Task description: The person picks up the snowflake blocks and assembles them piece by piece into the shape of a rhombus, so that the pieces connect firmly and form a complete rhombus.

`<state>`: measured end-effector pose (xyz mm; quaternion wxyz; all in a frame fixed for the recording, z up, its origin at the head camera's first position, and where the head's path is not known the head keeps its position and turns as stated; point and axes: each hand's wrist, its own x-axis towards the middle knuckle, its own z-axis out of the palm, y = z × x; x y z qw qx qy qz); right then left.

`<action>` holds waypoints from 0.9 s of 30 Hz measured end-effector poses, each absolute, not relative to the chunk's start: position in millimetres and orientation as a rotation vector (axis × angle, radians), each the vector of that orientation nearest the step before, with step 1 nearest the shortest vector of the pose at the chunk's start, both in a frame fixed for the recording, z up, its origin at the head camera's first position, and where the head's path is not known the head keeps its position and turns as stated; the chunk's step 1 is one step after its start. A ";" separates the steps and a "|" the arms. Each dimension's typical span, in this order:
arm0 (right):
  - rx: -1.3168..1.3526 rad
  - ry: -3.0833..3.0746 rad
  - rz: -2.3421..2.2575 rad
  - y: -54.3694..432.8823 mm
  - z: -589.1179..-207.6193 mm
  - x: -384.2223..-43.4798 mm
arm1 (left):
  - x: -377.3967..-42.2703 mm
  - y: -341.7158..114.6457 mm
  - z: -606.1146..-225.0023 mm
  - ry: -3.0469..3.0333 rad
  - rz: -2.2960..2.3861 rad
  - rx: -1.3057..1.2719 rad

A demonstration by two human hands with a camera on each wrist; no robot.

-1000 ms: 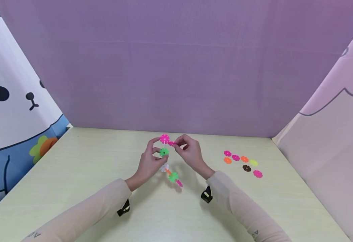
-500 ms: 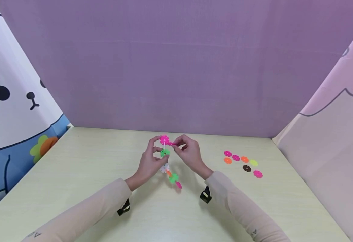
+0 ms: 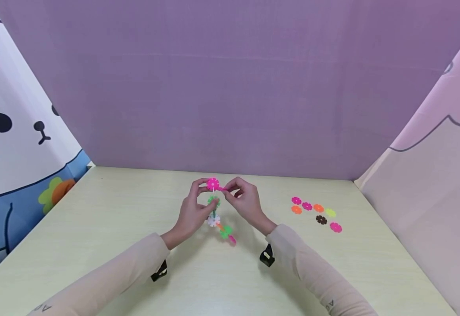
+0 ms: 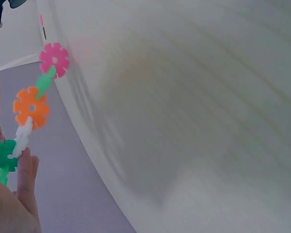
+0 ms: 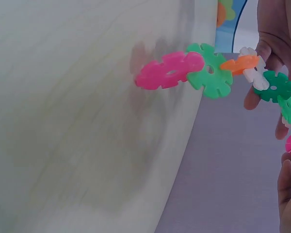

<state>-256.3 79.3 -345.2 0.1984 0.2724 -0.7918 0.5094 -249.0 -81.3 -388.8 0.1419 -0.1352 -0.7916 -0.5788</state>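
A chain of notched plastic snowflake discs hangs from my left hand (image 3: 190,213), which grips its upper part between thumb and fingers. Near the top is a pink disc (image 3: 212,184), with green and white discs (image 3: 213,220) below. The lower end holds an orange disc (image 4: 31,108), a light green disc (image 5: 211,73) and a pink end disc (image 5: 169,71), all off the table. My right hand (image 3: 247,199) pinches another pink disc (image 3: 221,188), seen edge-on against the top pink one. Fingers partly hide the join; whether the two are interlocked I cannot tell.
Several loose discs lie flat on the pale table (image 3: 135,202) at the right, including a brown disc (image 3: 321,220), a yellow disc (image 3: 330,212) and a pink disc (image 3: 336,227). A purple cloth panel (image 3: 230,87) stands along the table's back edge.
Both hands have shifted very slightly left, the top pink disc sinking a little. The left thumb has moved up along the chain, leaving more of the white disc visible. The loose discs stay put.
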 end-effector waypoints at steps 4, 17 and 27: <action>0.753 -2.211 1.438 79.3 -346.5 -256.7 | -246.4 -81.0 -385.9 -2.285 -1.653 -0.398; 0.805 -2.191 1.460 79.8 -349.3 -255.5 | -234.6 -84.5 -365.4 -2.239 -1.732 -0.485; 0.889 -2.143 1.462 79.8 -355.1 -256.2 | -250.9 -90.0 -385.7 -2.185 -1.848 -0.464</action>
